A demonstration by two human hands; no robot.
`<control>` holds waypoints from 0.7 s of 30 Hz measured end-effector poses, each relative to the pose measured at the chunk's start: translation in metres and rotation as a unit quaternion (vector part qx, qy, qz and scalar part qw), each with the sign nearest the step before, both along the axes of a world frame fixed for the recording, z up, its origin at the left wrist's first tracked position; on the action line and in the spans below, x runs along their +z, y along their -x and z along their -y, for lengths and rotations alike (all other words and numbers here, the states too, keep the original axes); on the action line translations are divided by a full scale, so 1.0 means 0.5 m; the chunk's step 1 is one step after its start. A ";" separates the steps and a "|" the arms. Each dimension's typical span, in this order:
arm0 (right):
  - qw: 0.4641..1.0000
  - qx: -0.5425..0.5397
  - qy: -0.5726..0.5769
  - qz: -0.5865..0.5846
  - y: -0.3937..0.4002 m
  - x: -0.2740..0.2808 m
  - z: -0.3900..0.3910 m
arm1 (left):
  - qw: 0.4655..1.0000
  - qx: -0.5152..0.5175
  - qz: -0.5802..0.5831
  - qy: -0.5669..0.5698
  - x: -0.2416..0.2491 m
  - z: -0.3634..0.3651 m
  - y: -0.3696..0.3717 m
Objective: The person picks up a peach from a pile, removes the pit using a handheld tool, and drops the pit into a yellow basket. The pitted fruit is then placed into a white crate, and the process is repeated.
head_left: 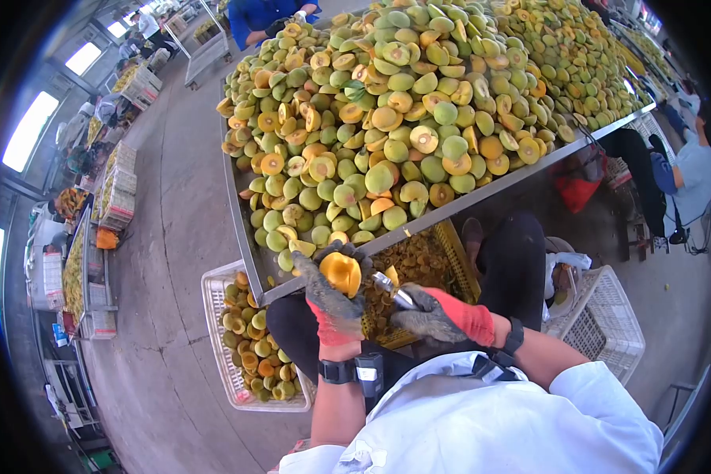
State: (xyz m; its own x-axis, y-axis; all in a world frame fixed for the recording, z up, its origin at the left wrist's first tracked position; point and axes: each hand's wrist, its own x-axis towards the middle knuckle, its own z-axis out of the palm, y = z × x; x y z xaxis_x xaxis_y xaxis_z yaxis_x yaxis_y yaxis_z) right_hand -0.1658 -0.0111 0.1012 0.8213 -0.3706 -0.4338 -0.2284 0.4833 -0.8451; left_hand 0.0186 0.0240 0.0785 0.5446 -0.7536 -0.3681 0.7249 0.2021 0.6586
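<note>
My left hand (329, 296), in a grey and red work glove, is shut on a halved yellow-orange fruit (341, 272) with its cut face up. My right hand (438, 316), gloved the same way, grips a small metal scoop tool (393, 289) whose tip points at the fruit half. Both hands hover over my lap, just in front of the edge of a metal table (241, 213). The table carries a big heap of green and yellow halved fruit (387, 118).
A white crate (213, 308) with cut fruit stands at my left knee. A yellow crate (454, 253) of pits sits under the table. An empty white crate (608, 324) lies at my right. A person in blue (265, 16) and a seated person (687, 178) work nearby.
</note>
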 end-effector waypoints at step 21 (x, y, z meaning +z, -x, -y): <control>0.953 -0.158 0.255 -0.044 -0.004 -0.120 0.060 | 0.975 0.134 0.180 0.000 -0.056 -0.338 -0.405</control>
State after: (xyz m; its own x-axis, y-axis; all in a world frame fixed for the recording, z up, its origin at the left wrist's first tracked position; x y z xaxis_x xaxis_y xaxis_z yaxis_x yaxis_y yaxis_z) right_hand -0.1637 -0.0409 0.0412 0.6032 -0.7738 -0.1932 -0.2206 0.0709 -0.9728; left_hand 0.2210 0.1930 0.0503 0.8154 -0.5671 -0.1168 0.3687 0.3530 0.8599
